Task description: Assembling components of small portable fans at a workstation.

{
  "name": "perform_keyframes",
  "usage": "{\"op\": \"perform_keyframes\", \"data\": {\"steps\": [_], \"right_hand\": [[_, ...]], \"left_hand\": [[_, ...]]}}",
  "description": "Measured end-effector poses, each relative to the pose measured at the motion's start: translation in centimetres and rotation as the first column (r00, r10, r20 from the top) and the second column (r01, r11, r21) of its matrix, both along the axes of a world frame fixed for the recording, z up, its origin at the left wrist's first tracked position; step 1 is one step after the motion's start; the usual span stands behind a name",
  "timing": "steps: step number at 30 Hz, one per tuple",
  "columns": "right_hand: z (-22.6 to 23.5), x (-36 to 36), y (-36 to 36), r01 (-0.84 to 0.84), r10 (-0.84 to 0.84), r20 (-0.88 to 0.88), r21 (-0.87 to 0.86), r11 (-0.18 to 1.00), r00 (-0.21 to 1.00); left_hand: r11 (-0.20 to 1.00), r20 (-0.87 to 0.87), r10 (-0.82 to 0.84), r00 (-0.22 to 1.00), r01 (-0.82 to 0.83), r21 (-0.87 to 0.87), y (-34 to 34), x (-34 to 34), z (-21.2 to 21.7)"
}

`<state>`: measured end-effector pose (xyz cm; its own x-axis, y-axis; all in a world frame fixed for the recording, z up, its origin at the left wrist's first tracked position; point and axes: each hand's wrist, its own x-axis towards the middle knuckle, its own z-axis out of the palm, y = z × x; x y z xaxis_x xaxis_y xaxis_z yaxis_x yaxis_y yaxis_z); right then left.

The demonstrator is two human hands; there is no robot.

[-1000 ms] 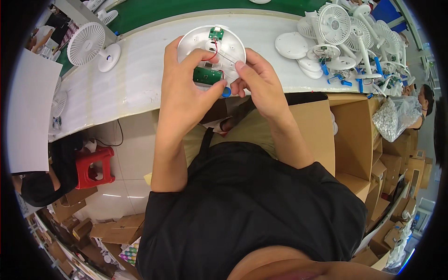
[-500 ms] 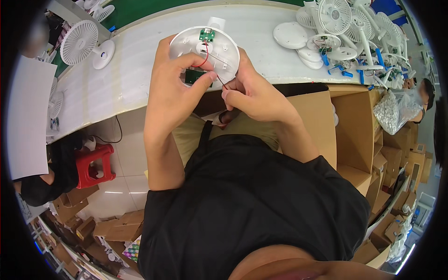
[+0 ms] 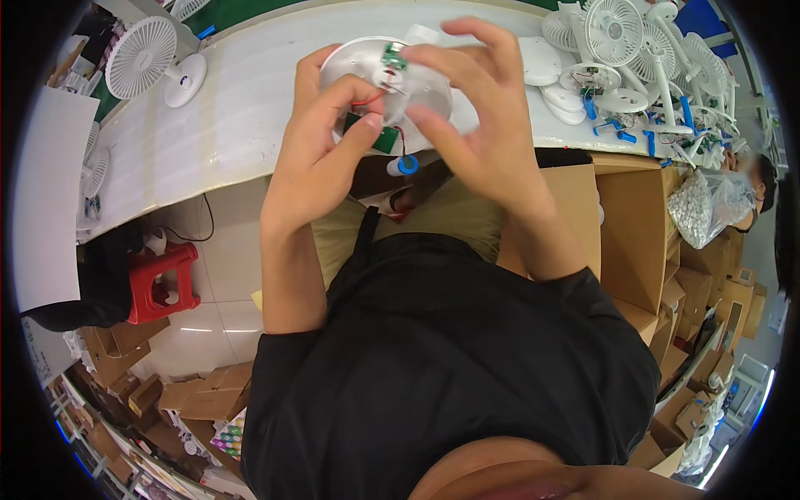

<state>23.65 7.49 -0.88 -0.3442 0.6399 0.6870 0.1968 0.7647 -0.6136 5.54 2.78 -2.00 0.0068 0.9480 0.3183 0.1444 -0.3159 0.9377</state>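
My left hand (image 3: 321,146) is closed on the left side of a round white fan base (image 3: 346,60), held open side up over the table's near edge. Inside the base a small green circuit board (image 3: 393,57) sits at the top, with red and dark wires running down. A larger green board (image 3: 385,138) lies by my left thumb. From a wire hangs a blue-ended cylinder (image 3: 404,165), below the base's near rim. Over the base's right side is my right hand (image 3: 479,104), blurred, its fingers spread and its index fingertip beside the small board.
On the white table (image 3: 225,108), a desk fan (image 3: 143,58) stands at the left. Several fans (image 3: 612,32), white discs (image 3: 542,62) and blue cylinders (image 3: 650,143) crowd the right. Open cardboard boxes (image 3: 629,225) stand below; a red stool (image 3: 162,283) is at the left.
My right hand has let go of the wire by the near rim and moved up, its fingers opening. The blue-ended cylinder now shows, hanging. The base has shifted slightly right.
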Motion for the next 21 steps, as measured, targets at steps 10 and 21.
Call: {"op": "perform_keyframes", "data": {"steps": [10, 21], "right_hand": [[2.9, 0.2, 0.7, -0.048, 0.080, 0.164, -0.191, 0.980, 0.983], [4.9, -0.5, 1.9, -0.033, 0.011, 0.296, 0.069, 0.997, 0.955]], "left_hand": [[0.977, -0.108, 0.116, 0.987, -0.094, 0.191, 0.2, 2.6, -0.8], [0.982, 0.619, 0.064, 0.782, -0.161, 0.102, 1.3, 4.7, -1.7]]}}
